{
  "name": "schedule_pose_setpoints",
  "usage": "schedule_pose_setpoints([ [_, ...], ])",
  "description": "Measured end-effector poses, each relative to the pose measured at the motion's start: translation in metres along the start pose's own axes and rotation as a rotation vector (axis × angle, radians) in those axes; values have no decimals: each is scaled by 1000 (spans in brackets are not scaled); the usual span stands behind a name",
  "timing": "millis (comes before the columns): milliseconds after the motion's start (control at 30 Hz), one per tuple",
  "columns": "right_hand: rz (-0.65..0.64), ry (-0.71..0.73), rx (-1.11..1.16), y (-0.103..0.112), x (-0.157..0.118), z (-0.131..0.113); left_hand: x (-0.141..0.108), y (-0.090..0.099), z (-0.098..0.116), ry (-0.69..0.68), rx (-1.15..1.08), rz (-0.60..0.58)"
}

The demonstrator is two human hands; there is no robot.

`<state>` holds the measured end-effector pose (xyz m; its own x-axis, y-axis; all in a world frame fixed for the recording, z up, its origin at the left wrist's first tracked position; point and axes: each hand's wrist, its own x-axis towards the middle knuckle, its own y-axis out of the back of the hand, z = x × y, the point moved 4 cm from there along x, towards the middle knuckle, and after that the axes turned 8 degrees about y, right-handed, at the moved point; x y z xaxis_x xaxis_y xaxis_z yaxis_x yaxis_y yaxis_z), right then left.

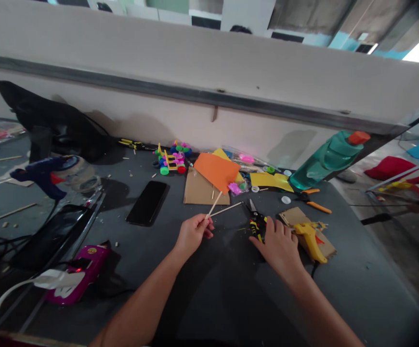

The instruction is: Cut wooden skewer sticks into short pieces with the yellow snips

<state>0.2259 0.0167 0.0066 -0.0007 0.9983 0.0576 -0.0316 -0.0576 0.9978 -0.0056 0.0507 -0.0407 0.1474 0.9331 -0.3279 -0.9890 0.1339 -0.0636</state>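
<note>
My left hand (194,233) pinches two thin wooden sticks (226,209) near the middle of the dark table. The sticks spread apart like a V, pointing away from me and to the right. My right hand (279,243) lies with fingers spread over the handles of the black and yellow cutters (255,220), partly covering them; their blades point away. Just right of that hand, a yellow glue gun (311,239) rests on a piece of cardboard (327,245). Beyond the sticks, an orange sheet (217,169) overlaps a brown cardboard square (195,190).
A black phone (147,203) lies left of centre. Nearer on the left is a magenta power strip (83,274) with cables. A blue glue gun (45,176) stands farther left. Colourful toy parts (171,161) and a teal bottle (325,161) stand toward the wall.
</note>
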Motion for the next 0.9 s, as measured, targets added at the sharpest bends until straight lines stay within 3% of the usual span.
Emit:
schedule_pose_setpoints([
  [100,-101,-48,-57,-14,-7,3,-2,-2,2,-28,56,6],
  [267,-96,-155,37,-21,1,11,-2,1,4,-49,115,49],
  [400,-25,-28,203,-15,-12,15,-1,6,5,-73,150,86],
  [467,-1,62,298,-8,-28,6,0,6,6,-90,165,100],
  [567,-114,190,488,-2,-48,-20,0,5,8,-141,230,113],
  [667,-213,169,556,-2,-52,-43,-2,5,11,-185,327,126],
  [900,-235,148,547,-1,-39,-61,-6,7,13,-246,437,154],
])
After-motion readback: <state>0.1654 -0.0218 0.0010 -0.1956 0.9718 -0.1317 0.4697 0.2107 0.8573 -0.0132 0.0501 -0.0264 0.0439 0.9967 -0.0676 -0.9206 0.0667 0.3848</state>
